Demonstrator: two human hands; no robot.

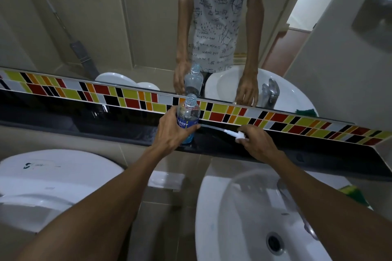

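Grip confirmed on both items. The left hand [169, 131] holds a clear plastic bottle [188, 116] upright, fingers wrapped round its blue-labelled middle and the thumb on the near side. The bottle's neck is uncapped and a little blue liquid sits in the bottom. Its base is at the black ledge [84, 121] below the mirror [127, 17]; whether it rests there or hangs just above cannot be told. The right hand [257, 144] is just to the right of the bottle, fingers clamped on the head of a white spray pump [239, 134]. The pump's thin dip tube runs left along the ledge, and its tip ends near the bottle's side. A strip of yellow, red, black and orange tiles [297, 123] lies between ledge and mirror. A white basin [233, 218] sits below the right forearm, with a green and yellow sponge [354, 193] on its far rim. A white toilet lid [53, 180] lies below the left forearm.
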